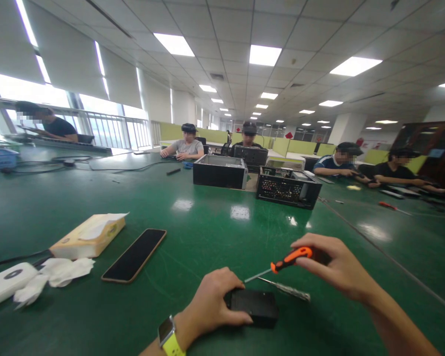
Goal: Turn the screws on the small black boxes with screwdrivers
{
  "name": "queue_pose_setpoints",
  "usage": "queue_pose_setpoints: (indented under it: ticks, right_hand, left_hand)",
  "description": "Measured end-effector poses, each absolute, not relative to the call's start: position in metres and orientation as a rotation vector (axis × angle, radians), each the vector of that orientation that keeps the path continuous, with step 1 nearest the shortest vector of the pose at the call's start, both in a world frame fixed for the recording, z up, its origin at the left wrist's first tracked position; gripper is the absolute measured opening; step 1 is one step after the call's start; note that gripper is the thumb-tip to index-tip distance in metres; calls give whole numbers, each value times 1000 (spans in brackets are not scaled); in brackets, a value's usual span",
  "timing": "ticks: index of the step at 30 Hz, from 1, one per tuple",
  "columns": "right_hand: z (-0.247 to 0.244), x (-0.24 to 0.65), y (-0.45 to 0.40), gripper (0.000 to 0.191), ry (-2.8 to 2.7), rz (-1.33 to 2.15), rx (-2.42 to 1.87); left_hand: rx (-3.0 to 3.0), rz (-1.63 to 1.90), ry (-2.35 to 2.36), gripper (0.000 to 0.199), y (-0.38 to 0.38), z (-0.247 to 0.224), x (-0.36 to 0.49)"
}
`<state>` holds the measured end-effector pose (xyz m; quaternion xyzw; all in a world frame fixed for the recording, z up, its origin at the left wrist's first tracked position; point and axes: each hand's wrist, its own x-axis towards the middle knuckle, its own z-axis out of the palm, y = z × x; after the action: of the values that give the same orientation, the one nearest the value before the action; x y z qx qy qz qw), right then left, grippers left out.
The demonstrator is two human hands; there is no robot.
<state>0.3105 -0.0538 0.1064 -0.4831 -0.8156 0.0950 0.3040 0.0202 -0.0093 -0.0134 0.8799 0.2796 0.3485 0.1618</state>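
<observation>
My left hand (217,302) is closed around the left end of a small black box-shaped device (258,304) on the green table; its exact kind cannot be made out. In my right hand (328,262) is a screwdriver (287,260) with an orange and black handle, pinched by the handle's end. Its shaft slants down to the left, and the tip is close to my left fingers at the box's upper left edge. Whether the tip touches the box, I cannot tell. A second, slim screwdriver (289,290) with a clear-looking handle lies just behind the box.
Left on the green table (193,237) lie a phone (134,255), a tissue pack (91,235), crumpled tissues (61,272) and a white device (9,286). Farther back stand two black computer cases (219,173), (287,190). Several people sit around the table. Another orange screwdriver (388,205) lies at right.
</observation>
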Motion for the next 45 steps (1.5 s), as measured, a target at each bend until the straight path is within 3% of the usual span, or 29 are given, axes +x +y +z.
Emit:
queue_pose_setpoints:
  ticks: [6,10,16,21,31,40,45]
  right_hand:
    - [2,354,-26,41,-1732,246,-1585]
    - [-32,364,-20,40,-1818,308,-1637]
    - [-31,361,-15,34,-1887,330,-1648]
    - [-21,358,-23,41,-1874,247,-1657]
    - [3,335,-48,17,-2284,458,-1672]
    - [18,357,-59,33,-2106,1038,-1405]
    - [22,351,-63,32,-2112,1036,-1449]
  left_hand:
    - [2564,944,837,47,-13,-9,22]
    - [2600,917,866,42,-14,-8,22]
    - [2595,909,868,41,-14,-8,23]
    - [2589,904,862,39,-14,-7,23]
    - [2616,904,840,39,-14,-5,22]
    - [2669,886,828,38,-13,-4,23]
    - [2667,928,824,36,-12,-8,23]
